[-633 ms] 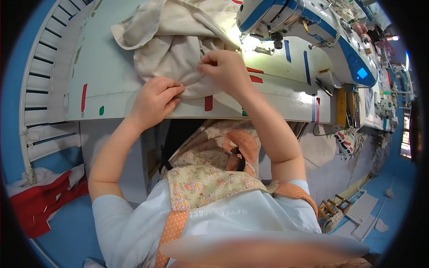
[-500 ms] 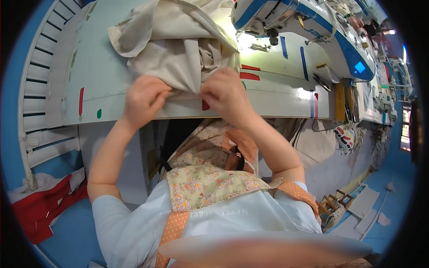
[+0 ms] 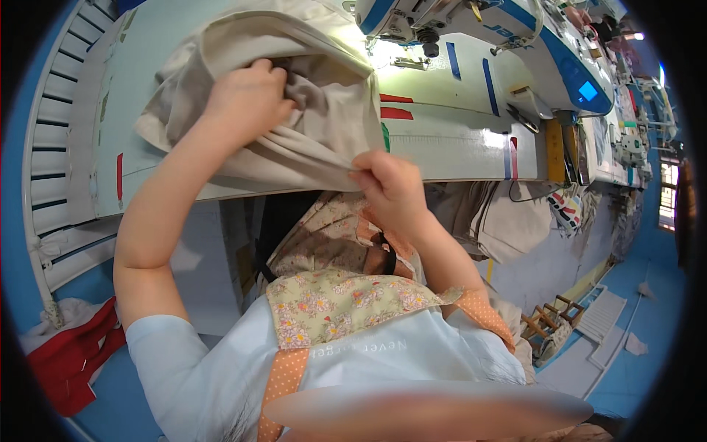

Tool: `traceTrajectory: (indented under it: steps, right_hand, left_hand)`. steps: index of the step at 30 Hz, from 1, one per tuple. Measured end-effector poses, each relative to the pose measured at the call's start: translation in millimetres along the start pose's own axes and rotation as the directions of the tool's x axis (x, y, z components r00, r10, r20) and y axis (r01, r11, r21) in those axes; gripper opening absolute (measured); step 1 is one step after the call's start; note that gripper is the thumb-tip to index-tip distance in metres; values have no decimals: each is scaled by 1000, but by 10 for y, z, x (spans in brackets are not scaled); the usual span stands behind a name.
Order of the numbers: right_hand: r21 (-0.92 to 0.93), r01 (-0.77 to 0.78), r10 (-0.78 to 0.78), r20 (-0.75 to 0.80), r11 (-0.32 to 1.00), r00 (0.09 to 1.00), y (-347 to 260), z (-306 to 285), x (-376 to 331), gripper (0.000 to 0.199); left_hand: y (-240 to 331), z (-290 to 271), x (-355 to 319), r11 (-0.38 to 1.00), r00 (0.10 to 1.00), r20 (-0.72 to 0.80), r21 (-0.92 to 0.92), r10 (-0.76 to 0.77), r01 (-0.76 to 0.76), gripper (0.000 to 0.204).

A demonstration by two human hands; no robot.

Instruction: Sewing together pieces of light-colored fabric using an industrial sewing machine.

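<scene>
A large piece of beige cloth point(image 3: 313, 162) lies bunched on the pale table, its near edge hanging at the table's front. My left hand point(image 3: 250, 99) reaches into the open fold of the cloth, its fingers curled on the fabric and the fingertips partly hidden. At the cloth's near right corner, my right hand point(image 3: 392, 186) pinches the edge between thumb and fingers. A blue and white sewing machine point(image 3: 508, 44) stands just beyond the cloth to the right, its needle area lit.
Coloured tape strips mark the table point(image 3: 442, 158). Scissors point(image 3: 521, 118) and a yellow holder point(image 3: 554, 151) sit at its right end. Beige cloth pieces point(image 3: 508, 221) hang below the front edge. A white rail point(image 3: 48, 155) runs along the left. Red and white fabric point(image 3: 74, 353) lies low left.
My left hand has moved from the cloth's near edge up and into its fold. The right hand has shifted slightly right and nearer, still pinching the edge. The cloth has spread left and nearer.
</scene>
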State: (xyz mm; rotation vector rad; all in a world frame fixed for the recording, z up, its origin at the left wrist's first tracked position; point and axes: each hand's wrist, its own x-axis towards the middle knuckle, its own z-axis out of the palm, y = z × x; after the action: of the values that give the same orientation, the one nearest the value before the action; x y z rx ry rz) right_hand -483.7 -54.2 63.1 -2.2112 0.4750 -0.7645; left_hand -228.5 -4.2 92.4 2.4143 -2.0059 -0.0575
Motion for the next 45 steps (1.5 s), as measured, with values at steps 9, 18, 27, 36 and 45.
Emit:
traceTrajectory:
  steps: [9,18,27,36,45]
  right_hand:
    - [79,-84,81,37,993,996,96,60,-190,14]
    - [73,-22,23,-4,997,1000,138,112,-221,16]
    - [108,8,-4,-41,994,999,170,130,-254,15]
    - [129,44,-34,-77,991,996,216,155,-267,16]
    - [125,51,-42,-75,991,996,225,168,-269,16]
  left_hand:
    - [8,172,-5,835,796,-451,-172,404,-522,31]
    - [-140,92,34,859,874,-408,-313,263,-405,22]
    - [216,133,751,934,920,-168,2,353,-358,27]
    - [475,150,495,950,966,-1,-181,259,-255,17]
    - [497,170,481,832,899,-220,-344,379,-435,16]
